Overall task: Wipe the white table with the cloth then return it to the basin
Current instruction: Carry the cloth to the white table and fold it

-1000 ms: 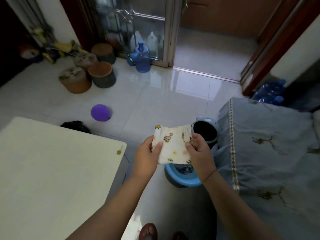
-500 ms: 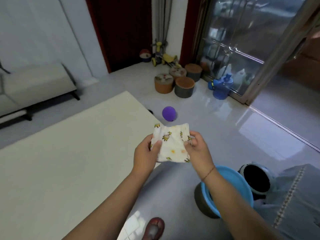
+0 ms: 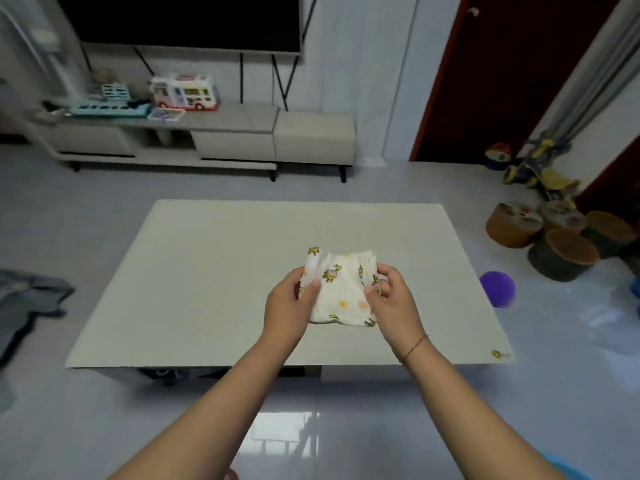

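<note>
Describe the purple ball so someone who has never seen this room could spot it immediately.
Find the white table in the middle of the room and look at the floor just off its right edge. The purple ball lies there, in front of a cluster of stools. It alone is purple and round; the stools are brown, flat-topped drums.

A black television is mounted on the far wall above a low grey cabinet. A toy bus and a toy keyboard rest on the cabinet top. A purple ball lies on the glossy tiled floor at right, near a cluster of round stools. A ride-on toy stands behind the stools, beside a dark red door. Grey fabric lies on the floor at left.
</note>
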